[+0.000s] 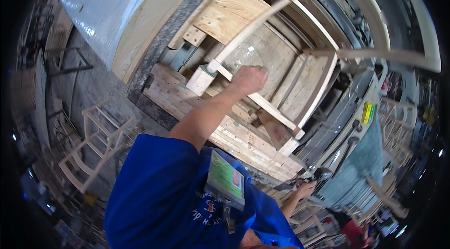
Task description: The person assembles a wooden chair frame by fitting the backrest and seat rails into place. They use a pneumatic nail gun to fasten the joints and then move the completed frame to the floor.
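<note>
Cluttered woodshop all round, and my left hand [250,79] is clamped on the chair frame [262,103] rail at 12 o'clock over the plank bench [243,139], so I'd hold firm while my right hand [304,189] grips a dark tool [322,174] at 4.

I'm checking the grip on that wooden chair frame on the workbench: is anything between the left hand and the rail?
Nothing visible. The left hand is closed in a fist right on the light wooden rail of the chair frame. The right hand is apart, low at the workbench edge.
</note>
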A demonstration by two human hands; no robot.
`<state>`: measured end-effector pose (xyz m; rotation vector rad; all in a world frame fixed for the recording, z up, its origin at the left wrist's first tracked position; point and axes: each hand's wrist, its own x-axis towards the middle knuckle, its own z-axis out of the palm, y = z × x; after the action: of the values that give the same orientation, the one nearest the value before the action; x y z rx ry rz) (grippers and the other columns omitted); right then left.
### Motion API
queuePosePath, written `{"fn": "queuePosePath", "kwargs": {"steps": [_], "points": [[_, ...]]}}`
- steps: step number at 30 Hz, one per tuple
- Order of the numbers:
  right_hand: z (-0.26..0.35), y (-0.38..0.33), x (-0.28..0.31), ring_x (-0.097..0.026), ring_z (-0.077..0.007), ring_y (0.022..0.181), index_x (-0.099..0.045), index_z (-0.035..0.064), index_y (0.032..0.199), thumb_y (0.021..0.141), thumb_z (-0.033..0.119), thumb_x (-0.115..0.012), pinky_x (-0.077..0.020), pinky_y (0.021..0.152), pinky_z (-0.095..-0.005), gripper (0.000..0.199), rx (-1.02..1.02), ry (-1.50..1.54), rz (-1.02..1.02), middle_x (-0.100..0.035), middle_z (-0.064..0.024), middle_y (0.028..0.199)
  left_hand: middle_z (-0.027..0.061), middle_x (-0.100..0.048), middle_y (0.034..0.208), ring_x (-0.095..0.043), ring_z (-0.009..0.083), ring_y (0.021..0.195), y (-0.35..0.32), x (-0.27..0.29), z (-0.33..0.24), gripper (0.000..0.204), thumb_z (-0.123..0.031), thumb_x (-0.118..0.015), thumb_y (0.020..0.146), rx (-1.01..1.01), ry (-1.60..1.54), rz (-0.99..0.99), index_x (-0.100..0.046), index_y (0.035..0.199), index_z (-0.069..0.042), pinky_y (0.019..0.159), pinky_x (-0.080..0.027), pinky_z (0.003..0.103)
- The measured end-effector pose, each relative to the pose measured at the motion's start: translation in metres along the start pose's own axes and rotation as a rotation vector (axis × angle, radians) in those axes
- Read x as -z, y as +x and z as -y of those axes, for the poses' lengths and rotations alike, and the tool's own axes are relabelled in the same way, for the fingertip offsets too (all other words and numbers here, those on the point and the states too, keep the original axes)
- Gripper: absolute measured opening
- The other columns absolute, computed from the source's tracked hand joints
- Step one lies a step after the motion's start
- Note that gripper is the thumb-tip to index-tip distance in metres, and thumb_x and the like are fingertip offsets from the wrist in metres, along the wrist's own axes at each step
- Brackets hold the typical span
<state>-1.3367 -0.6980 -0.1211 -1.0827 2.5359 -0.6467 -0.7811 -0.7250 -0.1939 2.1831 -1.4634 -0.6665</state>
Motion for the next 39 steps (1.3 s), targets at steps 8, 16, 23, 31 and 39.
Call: {"fn": "queuePosePath", "kwargs": {"steps": [8,16,23,31,39], "points": [[0.029,0.046,0.022,-0.074,-0.0382,0.097,-0.074,-0.0019,0.119,0.103,0.033,-0.072,-0.0573,0.086,-0.0445,0.038,0.591,-0.209,-0.155,-0.075,-0.0227,0.11,0.0216,-0.074,0.092,-0.072,0.0445,0.084,0.0,-0.026,0.0,0.024,-0.029,-0.061,0.101,-0.036,-0.102,-0.254,-0.075,0.105,-0.01,0.074,-0.059,0.054],[0.111,0.16,-0.013,-0.074,-0.0358,0.09,-0.072,0.0009,0.122,0.101,0.033,-0.07,-0.0568,0.079,-0.0418,0.038,0.826,-0.359,-0.051,-0.075,-0.0207,0.105,0.0234,-0.075,0.098,-0.072,0.0455,0.09,0.009,-0.019,-0.022,0.027,-0.029,-0.061,0.101,0.162,0.147,-0.154,-0.077,0.106,-0.008,0.081,-0.057,0.055],[0.129,0.19,-0.064,-0.073,-0.0377,0.09,-0.072,0.0029,0.125,0.1,0.029,-0.071,-0.0576,0.081,-0.046,0.036,0.668,-0.13,0.32,-0.073,-0.0186,0.109,0.0237,-0.075,0.095,-0.073,0.0438,0.086,0.008,-0.024,-0.019,0.027,-0.027,-0.063,0.101,0.179,0.162,-0.209,-0.078,0.108,-0.006,0.079,-0.057,0.052],[0.141,0.178,-0.073,-0.071,-0.0408,0.099,-0.07,0.0053,0.126,0.098,0.025,-0.073,-0.0568,0.084,-0.0467,0.034,0.831,-0.278,0.466,-0.07,-0.0166,0.112,0.0214,-0.076,0.089,-0.074,0.0268,0.078,0.011,-0.031,-0.013,0.028,-0.021,-0.065,0.104,0.218,0.165,-0.085,-0.076,0.109,0.004,0.077,-0.058,0.038],[0.123,0.206,-0.079,-0.069,-0.0327,0.087,-0.069,0.007,0.123,0.095,0.021,-0.076,-0.0554,0.073,-0.043,0.032,0.872,-0.187,0.458,-0.064,-0.0105,0.1,0.004,-0.068,0.072,-0.061,0.0096,0.066,0.019,-0.043,-0.008,0.032,-0.026,-0.063,0.107,0.322,0.131,-0.02,-0.074,0.098,0.003,0.066,-0.053,0.03]]}}
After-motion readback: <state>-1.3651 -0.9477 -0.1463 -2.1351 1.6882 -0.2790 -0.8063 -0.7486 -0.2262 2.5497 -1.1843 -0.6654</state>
